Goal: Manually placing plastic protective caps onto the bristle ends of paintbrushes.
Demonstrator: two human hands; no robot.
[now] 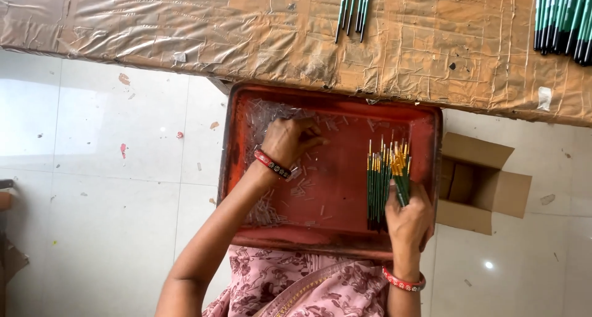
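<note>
We see the left hand (290, 139) curled over a heap of clear plastic tubes (271, 116) in the far left corner of the red tray (333, 237), fingers bent, grip itself unclear. The right hand (408, 217) is closed around a bunch of green-handled brushes (385, 178) lying in the tray's right side. Open cardboard box (478, 184) sits beside the tray on the floor

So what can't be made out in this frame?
Head view:
- Left hand: fingertips curl under, so any grasp is hidden.
- Clear bits in the tray: too small to identify.
- Brushes on the table: cut by the top edge.
- Box: inside in shadow.
</note>
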